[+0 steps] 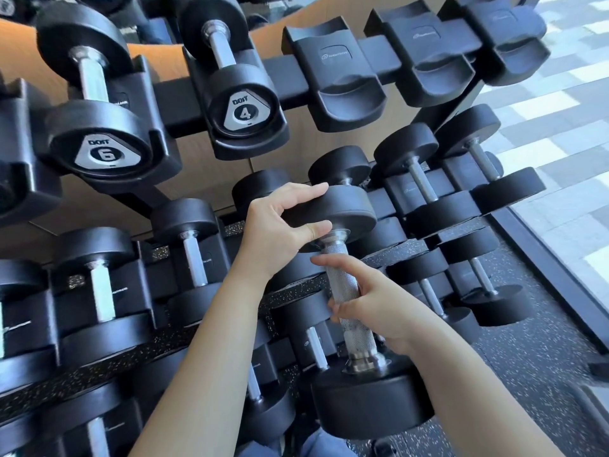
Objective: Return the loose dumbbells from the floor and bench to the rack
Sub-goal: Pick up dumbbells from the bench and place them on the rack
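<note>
Looks down on a tiered black rack (178, 97) loaded with dumbbells. Holds a loose dumbbell (342, 282) in both hands in front of the rack's middle tier, tilted steeply, with one round black head up and away and the other low and close. Cannot tell whether the upper head touches the racked weights behind it.

Grips the upper head with the left hand (276, 232), fingers laid over the rim and thumb pressed underneath, just beside the steel collar. Wraps the right hand (372, 305) round the knurled steel handle, fingers curled about it and forefinger stretched across the bar.

Shows on the top tier, at left, a dumbbell marked 6 (99, 140) and, beside it, a dumbbell marked 4 (244, 107), each lying in a moulded cradle. Shows three unfilled cradles (342, 77) in a row to the right of those, on the same tier. Shows more black dumbbells with steel handles along the middle and lower tiers, behind and beneath the hands.

Shows a black rubber floor (527, 351) flecked with pale specks at lower right, and grey and white paving (560, 103) at far right.
</note>
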The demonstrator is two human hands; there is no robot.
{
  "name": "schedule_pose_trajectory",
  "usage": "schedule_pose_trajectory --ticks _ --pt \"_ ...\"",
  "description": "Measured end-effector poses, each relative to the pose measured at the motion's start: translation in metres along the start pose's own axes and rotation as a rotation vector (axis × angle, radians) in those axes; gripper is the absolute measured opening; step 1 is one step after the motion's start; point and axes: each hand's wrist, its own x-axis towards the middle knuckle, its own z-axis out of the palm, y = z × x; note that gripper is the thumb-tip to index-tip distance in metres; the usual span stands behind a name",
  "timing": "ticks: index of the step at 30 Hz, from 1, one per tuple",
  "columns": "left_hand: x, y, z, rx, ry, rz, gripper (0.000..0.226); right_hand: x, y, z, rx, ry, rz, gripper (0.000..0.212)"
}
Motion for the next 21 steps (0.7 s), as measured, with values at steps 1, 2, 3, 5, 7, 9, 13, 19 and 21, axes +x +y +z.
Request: schedule_pose_trajectory --ticks 1,2,3,5,7,9,13,19,21 --pt "0.001 -0.001 -0.001 0.001 -0.002 0.003 0.048 0.001 0.0 0.001 -0.011 0.007 0.002 0.07" --pt "0.002 -0.002 -0.003 0.0 -0.006 0.009 0.048 0.002 0.0 0.002 -0.015 0.014 0.004 0.07" --pt "0.002 -0.003 -0.004 -0.003 -0.006 0.014 0.048 0.003 -0.001 0.003 -0.013 0.017 0.005 0.071" --pt "0.002 -0.005 -0.007 -0.017 -0.003 0.013 0.047 0.004 -0.002 0.006 -0.01 0.019 0.004 0.072" --pt "0.001 -0.007 -0.009 -0.031 -0.007 0.014 0.047 0.003 -0.002 0.009 -0.022 0.022 0.002 0.071" --pt "0.001 -0.009 -0.011 -0.04 -0.028 0.021 0.046 0.002 0.0 0.013 -0.025 0.038 0.011 0.07" --pt "0.001 -0.01 -0.016 -0.067 -0.078 0.041 0.045 -0.003 0.0 0.025 -0.021 0.079 0.038 0.07" --pt "-0.001 -0.007 -0.026 -0.118 -0.171 0.058 0.044 -0.014 -0.009 0.046 -0.006 0.151 0.036 0.071" --pt "0.0 -0.008 -0.029 -0.127 -0.215 0.069 0.044 -0.017 -0.011 0.054 0.006 0.191 0.039 0.071"
